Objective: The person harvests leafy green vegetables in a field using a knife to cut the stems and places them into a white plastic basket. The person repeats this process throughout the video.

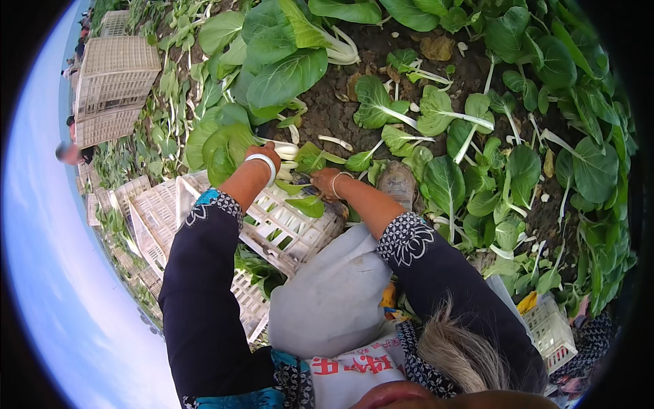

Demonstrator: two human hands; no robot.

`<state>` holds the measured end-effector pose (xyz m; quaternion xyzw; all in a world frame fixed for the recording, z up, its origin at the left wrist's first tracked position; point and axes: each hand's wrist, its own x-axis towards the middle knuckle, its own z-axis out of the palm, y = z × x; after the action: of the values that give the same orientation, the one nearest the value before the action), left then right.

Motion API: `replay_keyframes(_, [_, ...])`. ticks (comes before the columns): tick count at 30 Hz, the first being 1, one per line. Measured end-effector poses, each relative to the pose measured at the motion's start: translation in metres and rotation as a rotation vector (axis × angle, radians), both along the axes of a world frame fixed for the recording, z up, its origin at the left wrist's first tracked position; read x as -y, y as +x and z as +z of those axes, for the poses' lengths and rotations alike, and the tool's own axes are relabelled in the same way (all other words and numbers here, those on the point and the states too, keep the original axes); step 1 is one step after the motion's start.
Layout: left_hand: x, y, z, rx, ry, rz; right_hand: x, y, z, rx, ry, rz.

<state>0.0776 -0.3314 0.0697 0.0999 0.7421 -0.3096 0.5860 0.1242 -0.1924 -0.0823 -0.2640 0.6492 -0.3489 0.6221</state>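
My left hand (pixel 264 156), with a white band on its wrist, is closed around a head of bok choy (pixel 231 148). The broad leaves spread to the left and white stalks show on the right of the fingers. Close by on the right is my right hand (pixel 326 182), with a thin bracelet and curled fingers. It is low among loose bok choy leaves (pixel 310 157); what it grips, if anything, is hidden. Just below both hands stands a white plastic crate (pixel 294 220), tilted in view, with leaves lying over its rim and green showing through its slats.
Trimmed leaves litter the soil (pixel 327 120) ahead and to the right. Large bok choy heads (pixel 286 76) lie at upper left. Stacked crates (pixel 115 82) and another person (pixel 71 148) are far left. A shoe (pixel 397 184) shows beside my right forearm. Standing greens (pixel 608 168) line the right.
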Motion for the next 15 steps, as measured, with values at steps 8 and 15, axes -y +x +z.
replay_keyframes(8, [-0.006,-0.003,0.061,-0.301,0.262,0.105,-0.123,-0.02,0.078,-0.411,-0.059,-0.601])
replay_keyframes(15, [-0.069,-0.028,0.122,-0.488,1.027,0.53,-0.186,-0.086,0.144,-0.161,-0.405,-1.116])
